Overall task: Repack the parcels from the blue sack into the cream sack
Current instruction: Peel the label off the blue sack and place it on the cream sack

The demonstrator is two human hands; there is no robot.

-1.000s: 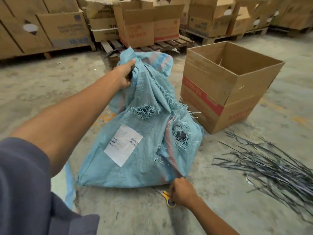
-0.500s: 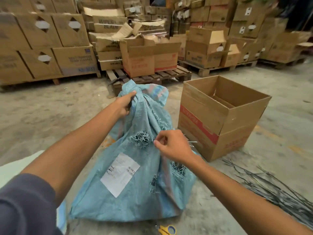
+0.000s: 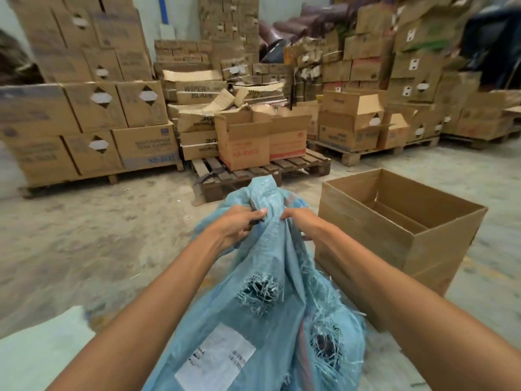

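Observation:
A blue woven sack [image 3: 270, 314] stands on the concrete floor in front of me, full, with frayed holes and a white label on its side. Its bunched neck rises at the centre of the view. My left hand [image 3: 236, 224] grips the gathered neck from the left. My right hand [image 3: 301, 221] pinches the same fabric from the right, fingertips close to the left hand's. A pale sheet, possibly the cream sack [image 3: 39, 351], lies flat at the lower left. No parcels show.
An open cardboard box [image 3: 394, 244] stands right beside the sack on the right. A wooden pallet [image 3: 262, 170] with boxes sits just behind the sack. Stacked cartons [image 3: 90, 128] line the back of the room.
My right hand has left the scissors on the floor and come up to the sack's neck beside the left hand. The view has tilted upward; scissors and strap pile are out of sight.

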